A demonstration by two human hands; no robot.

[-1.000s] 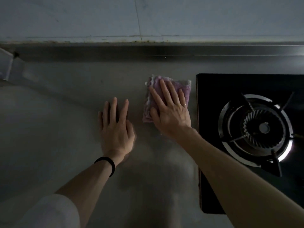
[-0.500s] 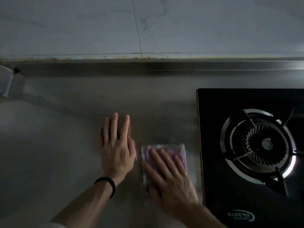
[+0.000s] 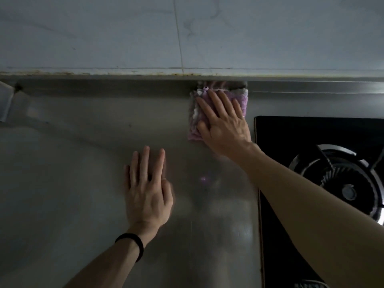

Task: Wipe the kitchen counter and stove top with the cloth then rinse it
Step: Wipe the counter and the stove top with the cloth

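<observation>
A folded purple and white cloth [image 3: 195,123] lies on the steel counter [image 3: 72,183], its far edge against the raised back lip. My right hand [image 3: 224,123] presses flat on it with straight, spread fingers. My left hand [image 3: 147,190] rests flat on the bare counter, nearer to me and left of the cloth, with a black band on its wrist. The black glass stove top [image 3: 276,142] with a gas burner [image 3: 345,183] sits just right of the cloth.
A tiled wall [image 3: 187,32] rises behind the counter's back lip [image 3: 124,86]. A pale object [image 3: 5,102] is cut off at the far left edge. The counter extends to the left and toward me.
My right hand has pushed the cloth away from me, from beside my left hand to the counter's back lip. My left hand has stayed flat in place.
</observation>
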